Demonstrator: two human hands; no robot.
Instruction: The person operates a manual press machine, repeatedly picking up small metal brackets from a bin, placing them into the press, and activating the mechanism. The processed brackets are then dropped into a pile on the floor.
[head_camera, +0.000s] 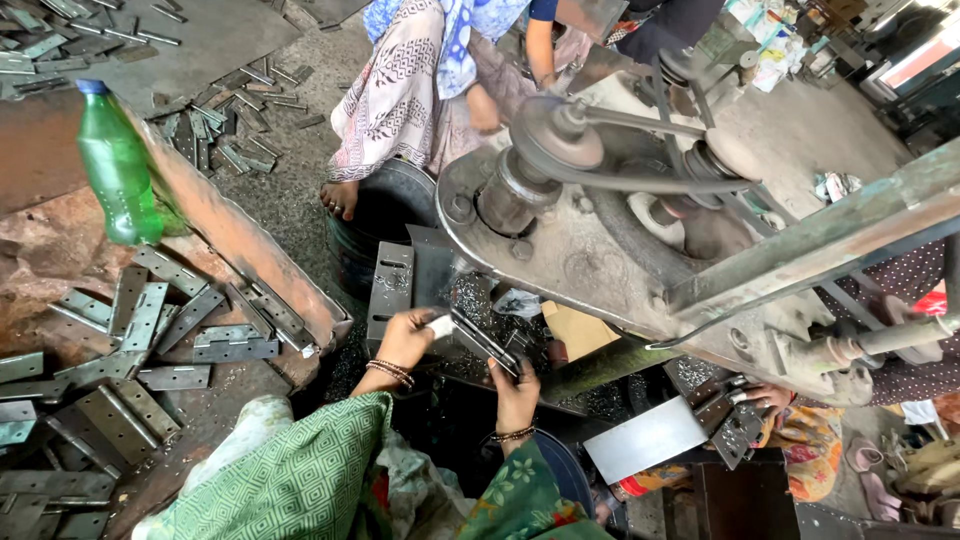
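My left hand (410, 338) grips the near end of a flat dark metal strip (478, 340), a hinge-like piece, under the big belt-driven press machine (600, 240). My right hand (516, 392) holds the strip's other end from below. Both wrists wear bangles and both sleeves are green patterned cloth. The strip lies tilted across the machine's dark bed, which is strewn with small metal chips.
Several grey hinge plates (150, 330) lie piled on a rusty tray at left, beside a green plastic bottle (118, 170). Another person sits behind the machine with a bare foot (340, 195) on the floor. A third person's hand (765, 398) holds plates at right.
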